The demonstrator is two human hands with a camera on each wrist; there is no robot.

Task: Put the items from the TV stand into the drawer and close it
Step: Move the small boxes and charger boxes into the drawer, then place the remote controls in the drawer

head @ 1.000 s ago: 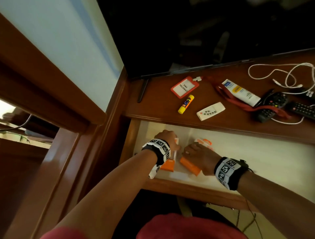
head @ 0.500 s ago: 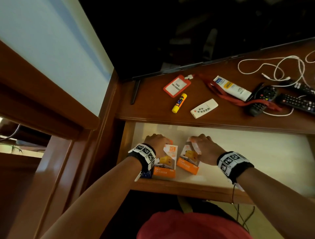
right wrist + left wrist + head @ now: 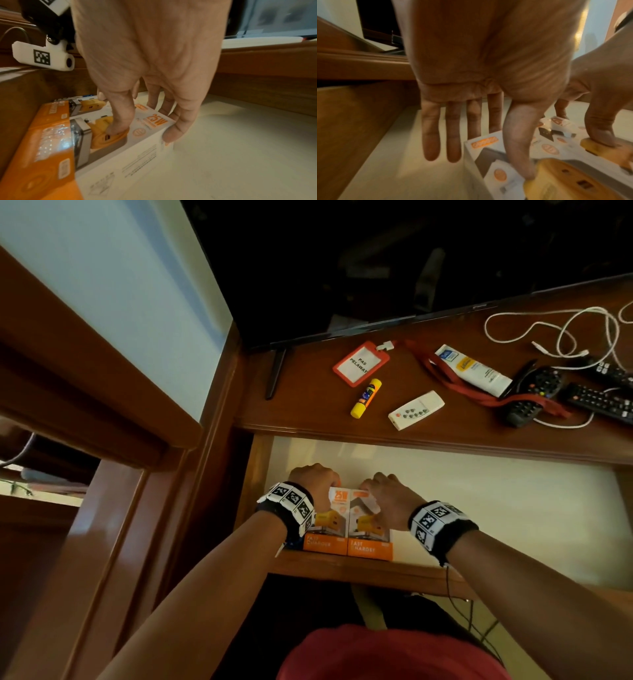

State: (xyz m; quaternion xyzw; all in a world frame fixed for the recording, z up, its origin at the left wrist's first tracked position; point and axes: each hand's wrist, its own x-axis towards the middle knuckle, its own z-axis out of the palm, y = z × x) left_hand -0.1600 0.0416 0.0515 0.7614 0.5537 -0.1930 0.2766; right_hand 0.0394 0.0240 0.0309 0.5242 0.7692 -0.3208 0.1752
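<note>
Two orange-and-white charger boxes lie side by side in the front left corner of the open drawer [image 3: 496,508]. My left hand [image 3: 313,481] rests on the left box [image 3: 325,537]. In the left wrist view its fingers [image 3: 452,135] hang straight past the far end of that box [image 3: 488,155] and the thumb touches its face. My right hand [image 3: 383,491] grips the right box [image 3: 370,542]. In the right wrist view, the thumb of that hand [image 3: 154,94] presses the top of the box [image 3: 137,155] and the fingers wrap its far edge.
On the TV stand top lie a red badge holder [image 3: 361,363] with lanyard, a glue stick [image 3: 365,398], a white remote [image 3: 416,409], a cream tube [image 3: 474,370], black remotes [image 3: 534,395] and a white cable [image 3: 548,330]. The TV [image 3: 411,251] stands behind.
The two boxes lay apart and askew; both hands have brought them together, flat and parallel, at the drawer's front left.
</note>
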